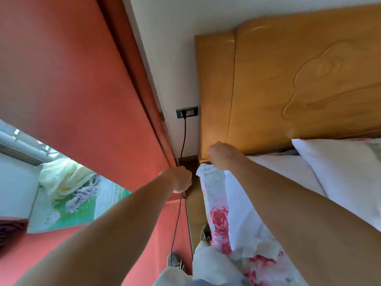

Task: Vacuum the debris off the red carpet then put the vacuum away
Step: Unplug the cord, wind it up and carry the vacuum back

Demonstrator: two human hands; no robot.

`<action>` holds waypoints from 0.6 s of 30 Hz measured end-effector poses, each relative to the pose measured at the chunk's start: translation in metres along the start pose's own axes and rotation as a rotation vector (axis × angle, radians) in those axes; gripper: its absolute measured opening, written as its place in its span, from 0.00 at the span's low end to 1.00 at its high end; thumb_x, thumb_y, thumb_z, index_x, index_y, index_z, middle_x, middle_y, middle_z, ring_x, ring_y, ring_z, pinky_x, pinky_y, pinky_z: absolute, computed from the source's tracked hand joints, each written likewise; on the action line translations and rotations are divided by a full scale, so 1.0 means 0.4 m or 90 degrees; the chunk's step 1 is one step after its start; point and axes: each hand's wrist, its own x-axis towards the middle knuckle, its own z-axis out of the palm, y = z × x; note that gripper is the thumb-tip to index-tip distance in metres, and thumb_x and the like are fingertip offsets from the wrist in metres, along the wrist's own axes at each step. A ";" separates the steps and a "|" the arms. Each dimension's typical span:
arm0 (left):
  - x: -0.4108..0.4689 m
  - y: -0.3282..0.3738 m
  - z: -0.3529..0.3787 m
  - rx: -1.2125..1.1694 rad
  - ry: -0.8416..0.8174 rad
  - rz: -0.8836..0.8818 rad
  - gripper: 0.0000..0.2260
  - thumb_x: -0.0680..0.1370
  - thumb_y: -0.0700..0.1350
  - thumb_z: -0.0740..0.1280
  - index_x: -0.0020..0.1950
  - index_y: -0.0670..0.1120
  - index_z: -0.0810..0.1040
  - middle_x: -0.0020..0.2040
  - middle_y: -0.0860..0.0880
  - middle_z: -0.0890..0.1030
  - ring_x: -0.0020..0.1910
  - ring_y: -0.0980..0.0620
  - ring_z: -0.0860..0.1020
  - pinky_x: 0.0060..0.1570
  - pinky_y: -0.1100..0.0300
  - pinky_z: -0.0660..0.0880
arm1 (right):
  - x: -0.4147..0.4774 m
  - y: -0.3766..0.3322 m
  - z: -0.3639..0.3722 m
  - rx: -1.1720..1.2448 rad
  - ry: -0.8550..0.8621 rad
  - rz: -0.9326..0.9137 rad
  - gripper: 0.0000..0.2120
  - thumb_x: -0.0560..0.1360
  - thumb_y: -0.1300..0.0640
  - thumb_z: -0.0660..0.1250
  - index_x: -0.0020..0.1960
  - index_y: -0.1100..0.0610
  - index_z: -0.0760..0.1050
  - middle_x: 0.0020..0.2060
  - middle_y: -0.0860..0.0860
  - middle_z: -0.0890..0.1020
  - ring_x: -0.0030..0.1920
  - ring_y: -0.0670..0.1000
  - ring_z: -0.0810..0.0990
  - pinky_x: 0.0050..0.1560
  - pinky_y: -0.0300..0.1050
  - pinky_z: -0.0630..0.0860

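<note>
One view, head camera. Black cord (184,137) seen plugged into wall socket (187,113), run down through left hand (181,180); grip closed around cord. Right hand (219,155) loosely curled near headboard (288,79) base, nothing held; finger spread cannot be told. Vacuum not in view. Red carpet (144,254) underfoot. Step judged: unplugging for put-away. Plug best gripped at body, pulled straight, not yanked by cord. Narrow gap noted between red panel (72,79) and bed (268,182); little room for moving.
</note>
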 end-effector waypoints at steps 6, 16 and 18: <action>0.259 0.056 -0.082 -0.032 -0.058 -0.041 0.14 0.84 0.44 0.56 0.58 0.40 0.79 0.53 0.42 0.80 0.50 0.42 0.78 0.51 0.50 0.77 | 0.218 0.070 -0.013 0.002 -0.023 -0.084 0.09 0.75 0.69 0.62 0.41 0.57 0.72 0.34 0.53 0.70 0.41 0.57 0.78 0.37 0.46 0.71; 0.587 -0.128 -0.005 -0.088 -0.002 -0.303 0.16 0.80 0.37 0.61 0.67 0.44 0.73 0.53 0.47 0.76 0.60 0.45 0.77 0.46 0.55 0.68 | 0.596 -0.019 0.073 -0.061 0.012 -0.213 0.12 0.76 0.71 0.65 0.58 0.63 0.75 0.54 0.58 0.77 0.54 0.59 0.81 0.48 0.49 0.78; 0.650 -0.154 0.022 -0.147 0.032 -0.357 0.19 0.81 0.41 0.61 0.72 0.44 0.68 0.56 0.47 0.75 0.62 0.45 0.75 0.49 0.54 0.70 | 0.656 -0.023 0.081 -0.084 0.009 -0.183 0.14 0.76 0.71 0.64 0.60 0.63 0.75 0.57 0.58 0.77 0.56 0.59 0.80 0.45 0.48 0.74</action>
